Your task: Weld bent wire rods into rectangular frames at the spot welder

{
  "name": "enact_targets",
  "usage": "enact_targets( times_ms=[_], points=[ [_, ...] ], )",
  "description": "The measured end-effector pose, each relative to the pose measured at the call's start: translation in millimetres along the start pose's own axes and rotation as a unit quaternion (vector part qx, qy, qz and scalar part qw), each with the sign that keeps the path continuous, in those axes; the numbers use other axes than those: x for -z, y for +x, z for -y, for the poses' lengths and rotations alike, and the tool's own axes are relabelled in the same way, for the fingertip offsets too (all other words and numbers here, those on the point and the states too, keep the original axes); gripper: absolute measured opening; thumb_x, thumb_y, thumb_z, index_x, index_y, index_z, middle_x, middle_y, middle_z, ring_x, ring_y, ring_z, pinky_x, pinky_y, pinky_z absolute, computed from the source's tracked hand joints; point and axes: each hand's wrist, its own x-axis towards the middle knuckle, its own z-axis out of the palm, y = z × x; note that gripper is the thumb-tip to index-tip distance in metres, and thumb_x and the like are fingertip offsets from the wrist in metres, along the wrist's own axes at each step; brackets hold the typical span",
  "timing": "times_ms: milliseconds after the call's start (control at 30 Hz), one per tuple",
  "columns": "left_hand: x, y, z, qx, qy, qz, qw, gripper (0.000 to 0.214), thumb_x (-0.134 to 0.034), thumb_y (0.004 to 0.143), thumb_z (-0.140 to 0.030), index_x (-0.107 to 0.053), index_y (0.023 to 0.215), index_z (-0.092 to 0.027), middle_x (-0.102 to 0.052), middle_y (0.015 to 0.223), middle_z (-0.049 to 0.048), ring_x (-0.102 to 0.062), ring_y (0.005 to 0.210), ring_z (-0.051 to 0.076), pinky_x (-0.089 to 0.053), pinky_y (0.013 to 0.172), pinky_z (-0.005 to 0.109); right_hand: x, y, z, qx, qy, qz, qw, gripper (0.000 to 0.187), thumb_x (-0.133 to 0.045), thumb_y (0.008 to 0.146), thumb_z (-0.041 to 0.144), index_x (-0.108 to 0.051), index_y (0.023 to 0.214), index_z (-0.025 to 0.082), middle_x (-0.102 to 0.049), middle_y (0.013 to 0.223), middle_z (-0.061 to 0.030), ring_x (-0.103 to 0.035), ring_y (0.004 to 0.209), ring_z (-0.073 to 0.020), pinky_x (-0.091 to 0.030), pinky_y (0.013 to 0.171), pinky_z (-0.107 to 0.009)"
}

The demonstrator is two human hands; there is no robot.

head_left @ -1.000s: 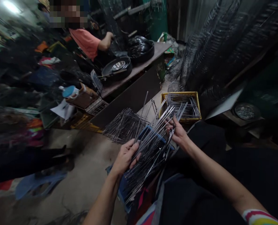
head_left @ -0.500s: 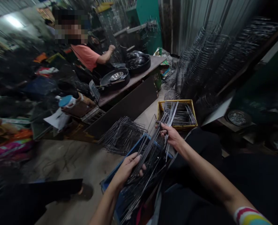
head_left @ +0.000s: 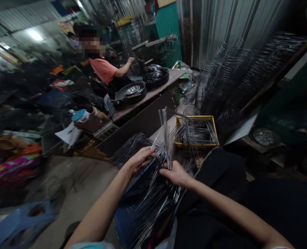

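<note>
While my right hand (head_left: 178, 174) pinches the wire rods (head_left: 165, 133) upright by their lower ends, my left hand (head_left: 140, 158) sits just beside, grip unclear.

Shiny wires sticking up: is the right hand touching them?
Touching. In the head view the right hand closes its fingers around the lower end of the upright shiny wires.

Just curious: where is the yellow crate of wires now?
In the head view, the yellow crate sits right of centre, just beyond the right hand, below the leaning wire racks.
</note>
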Motion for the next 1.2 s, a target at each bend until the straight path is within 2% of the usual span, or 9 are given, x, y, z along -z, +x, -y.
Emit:
enact_targets(
  times_ms=[100,233,367,433,533,633,867,1033,1200],
  points=[
    [-14.7,0.3,19.0,0.025,0.003,-0.020,0.999,0.043,-0.072,0.074,-0.053,-0.060,0.085,-0.013,-0.059,0.055,-0.0022,-0.033,0.029,0.003,-0.017,0.028,0.015,-21.4,-12.4,-28.0,0.012,-0.105,0.011,0.994,0.015,-0.062,0.078,0.020,-0.063,0.064,0.016,-0.056,0.061,0.0031,-0.051,0.060,-0.0127,-0.041,0.059,-0.023],
    [-16.0,-14.4,40.7,0.052,-0.011,-0.052,0.997,0.044,-0.081,0.067,-0.042,-0.064,0.091,-0.010,-0.066,0.063,0.0021,-0.042,0.033,0.004,-0.019,0.028,0.015,-32.4,-15.0,-39.2,-0.003,-0.128,0.052,0.990,0.011,-0.061,0.079,0.017,-0.067,0.070,0.016,-0.057,0.062,0.0033,-0.055,0.065,-0.0142,-0.038,0.061,-0.023],
    [-12.1,-20.1,42.4,0.080,-0.063,-0.068,0.993,0.050,-0.085,0.062,-0.027,-0.066,0.105,-0.010,-0.073,0.075,0.0075,-0.065,0.057,0.015,-0.048,0.048,0.020,-33.3,-12.7,-37.9,0.004,-0.133,0.063,0.989,0.010,-0.060,0.081,0.018,-0.068,0.075,0.016,-0.062,0.067,0.0026,-0.057,0.067,-0.0141,-0.038,0.063,-0.022],
    [-12.1,-18.4,42.9,0.086,-0.085,-0.074,0.990,0.052,-0.086,0.059,-0.022,-0.066,0.105,-0.009,-0.075,0.080,0.0091,-0.069,0.066,0.019,-0.054,0.060,0.025,-32.7,-13.4,-36.6,0.011,-0.122,0.062,0.991,0.011,-0.059,0.083,0.020,-0.069,0.082,0.017,-0.066,0.076,0.0020,-0.060,0.072,-0.0149,-0.040,0.068,-0.022],
    [-13.5,-14.8,46.2,0.076,-0.103,-0.080,0.989,0.045,-0.085,0.057,-0.019,-0.067,0.097,-0.009,-0.075,0.084,0.0099,-0.069,0.069,0.019,-0.055,0.064,0.025,-28.3,-13.4,-33.4,0.018,-0.112,0.042,0.993,0.015,-0.057,0.085,0.021,-0.071,0.090,0.018,-0.070,0.084,0.0011,-0.063,0.078,-0.0163,-0.043,0.073,-0.023],
    [-16.1,-13.1,48.9,0.072,-0.105,-0.053,0.990,0.040,-0.083,0.060,-0.020,-0.068,0.096,-0.010,-0.075,0.085,0.0100,-0.069,0.067,0.018,-0.054,0.062,0.024,-20.0,-9.3,-27.6,0.033,-0.100,0.010,0.994,0.018,-0.055,0.086,0.021,-0.072,0.092,0.019,-0.071,0.090,-0.0001,-0.065,0.083,-0.0172,-0.045,0.076,-0.025],
    [-18.3,-13.3,53.3,0.090,-0.122,-0.084,0.985,0.044,-0.081,0.062,-0.016,-0.068,0.104,-0.013,-0.072,0.077,0.0043,-0.065,0.059,0.014,-0.052,0.056,0.020,0.3,5.7,-7.2,-0.018,-0.038,-0.041,0.998,0.018,-0.055,0.089,0.027,-0.069,0.090,0.016,-0.065,0.067,0.0022,-0.058,0.047,-0.0094,-0.043,0.053,-0.020],
    [-8.4,-13.9,64.2,0.077,-0.153,-0.087,0.981,0.038,-0.081,0.063,-0.015,-0.069,0.099,-0.011,-0.068,0.074,0.0011,-0.055,0.048,0.004,-0.043,0.044,0.012,12.9,10.0,-0.8,-0.020,0.004,-0.066,0.998,0.021,-0.053,0.092,0.030,-0.067,0.087,0.015,-0.066,0.069,0.0011,-0.060,0.049,-0.0080,-0.043,0.051,-0.017],
    [-4.9,-15.2,67.6,0.075,-0.165,-0.095,0.979,0.040,-0.081,0.064,-0.014,-0.069,0.101,-0.010,-0.067,0.075,0.0025,-0.054,0.048,0.004,-0.043,0.043,0.011,7.7,2.7,-3.1,-0.033,0.000,-0.070,0.997,0.016,-0.057,0.090,0.030,-0.065,0.087,0.016,-0.062,0.063,0.0033,-0.059,0.047,-0.0092,-0.044,0.052,-0.019]
  ],
)
